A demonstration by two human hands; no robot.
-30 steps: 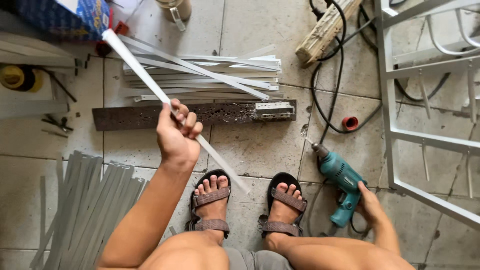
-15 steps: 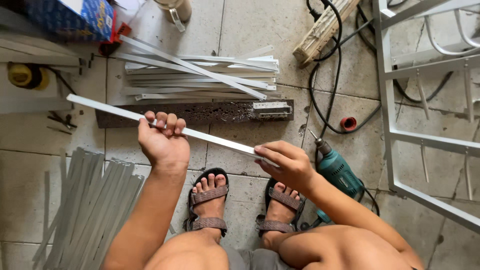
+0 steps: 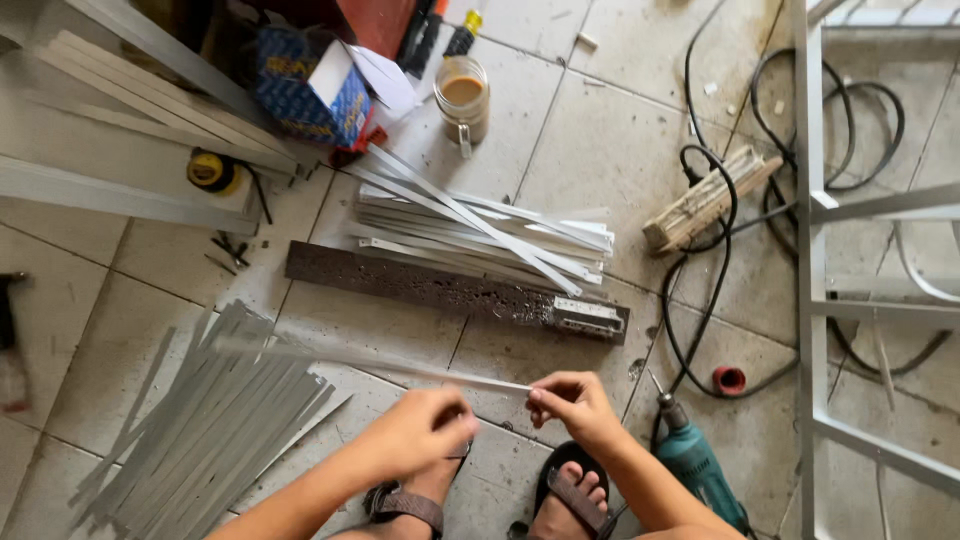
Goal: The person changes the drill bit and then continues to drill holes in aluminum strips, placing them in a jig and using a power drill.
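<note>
- A thin white strip (image 3: 400,366) lay level above the tiled floor (image 3: 590,170), just in front of the sandalled feet.
- The left hand (image 3: 415,435) was closed around it; the right hand (image 3: 572,402) pinched its near end.
- It looked light, springy and narrow-edged, probably best held near mid-length.

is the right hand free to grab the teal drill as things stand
Probably not right away: the right hand is pinching the end of the thin white strip. The drill lies close beside it on bare floor, nothing between them.
</note>
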